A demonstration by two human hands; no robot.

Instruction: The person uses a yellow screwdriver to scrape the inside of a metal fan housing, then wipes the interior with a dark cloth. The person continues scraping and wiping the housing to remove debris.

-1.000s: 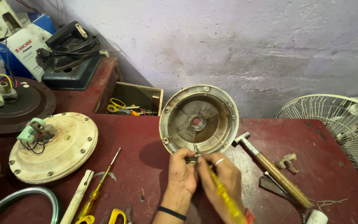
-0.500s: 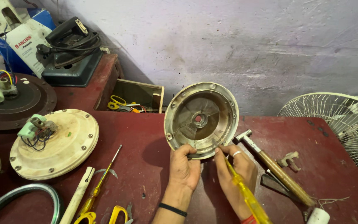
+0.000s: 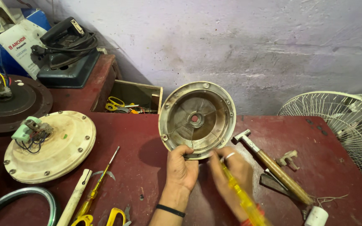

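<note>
A left hand (image 3: 181,169) is gripping the lower rim of a round motor cover (image 3: 197,119), tilting it upright above the red table (image 3: 147,167), while the right hand (image 3: 235,173) is pinching a yellow screwdriver (image 3: 241,196) beside a hammer (image 3: 273,167).

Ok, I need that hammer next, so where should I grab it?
Take the hammer by the bare middle of its wooden handle, coming from above. It lies flat on the red table, head toward the wall, clear of the right hand and its yellow screwdriver.
</note>
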